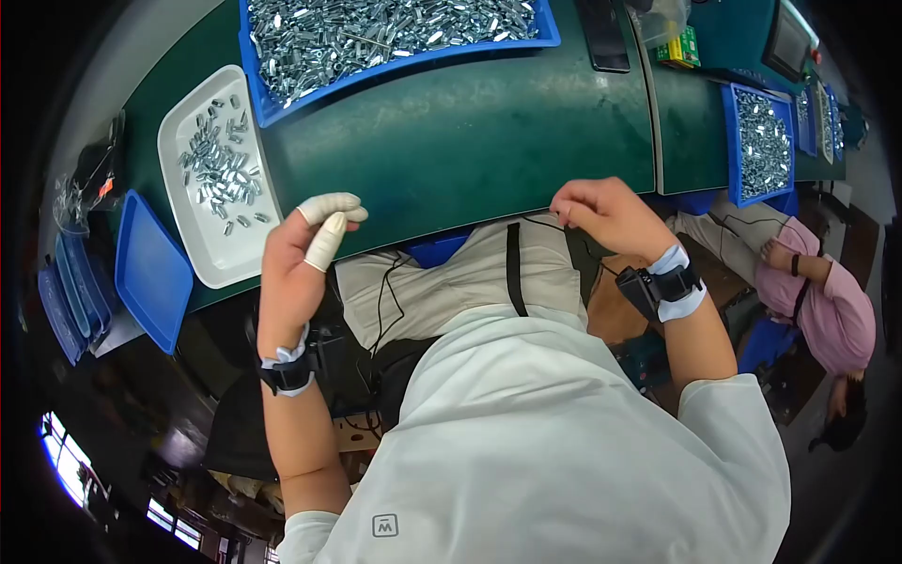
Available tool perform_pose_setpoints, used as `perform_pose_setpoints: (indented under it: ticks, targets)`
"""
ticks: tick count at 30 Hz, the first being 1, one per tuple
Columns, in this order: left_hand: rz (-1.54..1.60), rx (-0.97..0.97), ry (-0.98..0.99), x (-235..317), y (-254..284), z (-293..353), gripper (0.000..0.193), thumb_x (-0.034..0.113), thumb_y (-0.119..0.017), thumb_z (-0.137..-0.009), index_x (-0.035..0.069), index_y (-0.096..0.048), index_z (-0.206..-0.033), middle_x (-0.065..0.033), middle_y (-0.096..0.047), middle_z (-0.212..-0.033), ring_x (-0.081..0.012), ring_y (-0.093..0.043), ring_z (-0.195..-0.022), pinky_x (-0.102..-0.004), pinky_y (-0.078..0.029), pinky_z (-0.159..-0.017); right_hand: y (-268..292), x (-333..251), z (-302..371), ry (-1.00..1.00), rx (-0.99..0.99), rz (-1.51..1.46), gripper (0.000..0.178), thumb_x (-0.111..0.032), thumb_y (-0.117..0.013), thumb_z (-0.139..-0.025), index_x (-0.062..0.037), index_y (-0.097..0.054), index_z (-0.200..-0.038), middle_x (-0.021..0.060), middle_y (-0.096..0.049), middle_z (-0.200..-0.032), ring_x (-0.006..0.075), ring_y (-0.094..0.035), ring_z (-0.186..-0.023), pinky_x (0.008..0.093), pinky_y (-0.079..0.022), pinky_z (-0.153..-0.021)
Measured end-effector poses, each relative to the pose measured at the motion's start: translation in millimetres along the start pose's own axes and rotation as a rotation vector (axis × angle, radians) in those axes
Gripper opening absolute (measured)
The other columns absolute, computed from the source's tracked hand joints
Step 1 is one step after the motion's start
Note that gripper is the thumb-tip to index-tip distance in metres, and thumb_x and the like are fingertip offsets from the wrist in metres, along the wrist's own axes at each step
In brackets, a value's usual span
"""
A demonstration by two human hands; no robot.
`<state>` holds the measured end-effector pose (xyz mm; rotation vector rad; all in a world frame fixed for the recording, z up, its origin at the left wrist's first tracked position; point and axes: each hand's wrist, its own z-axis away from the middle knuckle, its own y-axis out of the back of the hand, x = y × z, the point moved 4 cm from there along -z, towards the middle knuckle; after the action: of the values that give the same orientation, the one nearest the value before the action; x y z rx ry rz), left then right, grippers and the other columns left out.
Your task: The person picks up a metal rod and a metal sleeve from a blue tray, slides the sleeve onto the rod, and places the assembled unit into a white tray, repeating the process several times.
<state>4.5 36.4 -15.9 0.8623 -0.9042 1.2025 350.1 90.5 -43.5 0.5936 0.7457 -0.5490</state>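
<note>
My left hand (299, 268) is above the table's near edge, just right of a white tray (266, 193). White finger cots cover its thumb and at least one finger, and these are drawn together; anything between them is hidden. In the tray lie many loose, short silvery metal pieces (221, 169). My right hand (611, 214) is at the table edge farther right, its fingers curled in and the thumb against them. Whether it pinches a small piece I cannot make out. Both wrists wear black strapped devices over white bands.
A large blue tray (404, 58) heaped with similar metal pieces stands on the green table (451, 141). A phone (601, 36) lies at its right. Empty blue trays (153, 273) are at the left. Another filled blue tray (732, 141) and a seated person in pink (822, 301) are at the right.
</note>
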Motion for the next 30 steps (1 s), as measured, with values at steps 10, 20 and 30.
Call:
perform_pose_setpoints:
  ticks: [10, 20, 30]
  targets:
    - [-0.524, -0.520, -0.497, -118, -151, -38, 0.026, -0.002, -0.058, -0.076, 0.003, -0.066, -0.100, -0.0144, -0.064, -0.089, -0.0323, -0.058, -0.095, -0.0383, -0.047, -0.084, -115, 108, -27, 0.127, -0.630, -0.001, 0.025, -0.017, -0.056, -0.087, -0.0043, -0.066, -0.105, 0.0116, -0.068, -0.085, 0.0272, -0.063, -0.075, 0.0361, -0.050, -0.070]
    - [-1.002, -0.821, -0.458, -218, -141, 1, 0.014, 0.000, -0.056, -0.066, 0.003, -0.063, -0.078, -0.0138, -0.062, -0.084, -0.0332, -0.059, -0.088, -0.0429, -0.049, -0.074, -129, 119, -13, 0.221, -0.400, 0.141, 0.024, -0.015, -0.058, -0.088, -0.0022, -0.065, -0.108, 0.0120, -0.069, -0.093, 0.0218, -0.065, -0.083, 0.0318, -0.050, -0.076]
    - [-1.090, -0.567, -0.360, -155, -99, 67, 0.012, 0.012, -0.061, -0.083, 0.001, -0.064, -0.081, -0.0144, -0.063, -0.081, -0.0342, -0.061, -0.076, -0.0406, -0.049, -0.066, -74, -1, 25, 0.664, -0.067, 0.257, 0.017, -0.011, -0.058, -0.089, 0.0008, -0.065, -0.099, 0.0098, -0.069, -0.086, 0.0193, -0.066, -0.078, 0.0296, -0.051, -0.072]
